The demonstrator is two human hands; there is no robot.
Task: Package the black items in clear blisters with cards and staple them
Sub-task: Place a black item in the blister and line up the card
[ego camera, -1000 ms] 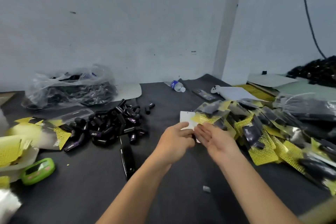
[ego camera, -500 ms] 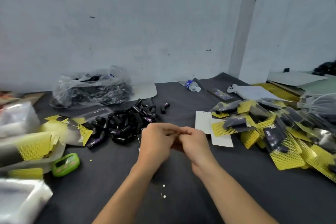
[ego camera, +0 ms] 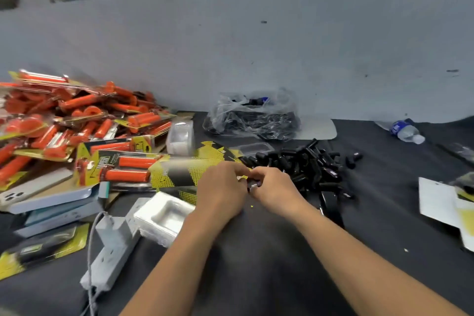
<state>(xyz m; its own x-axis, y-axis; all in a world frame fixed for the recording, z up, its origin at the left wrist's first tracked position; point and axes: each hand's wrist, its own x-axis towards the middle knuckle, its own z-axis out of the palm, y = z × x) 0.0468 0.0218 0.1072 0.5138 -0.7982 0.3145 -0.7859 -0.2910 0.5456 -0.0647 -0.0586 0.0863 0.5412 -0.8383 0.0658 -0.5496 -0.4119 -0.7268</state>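
My left hand (ego camera: 222, 192) and my right hand (ego camera: 274, 190) meet over the dark table, fingers curled inward. Between their fingertips sits a small black item (ego camera: 254, 185) with a purple label; both hands pinch it. Just behind the hands lies a heap of loose black items (ego camera: 307, 164). Yellow-and-black cards (ego camera: 184, 172) lie to the left of my left hand, with a stack of clear blisters (ego camera: 164, 215) below them. A black stapler (ego camera: 332, 206) lies on the table to the right of my right wrist.
Orange-handled packaged goods (ego camera: 77, 120) are piled at the far left beside a phone (ego camera: 33, 187) and boxes. A white power strip (ego camera: 112, 251) lies at the lower left. A plastic bag of black parts (ego camera: 254, 115) and a water bottle (ego camera: 406, 131) sit by the wall. White cards (ego camera: 436, 200) lie right.
The view has swung left, bringing the orange goods and the power strip into sight. My hands stay together and now hold a small black item near the heap.
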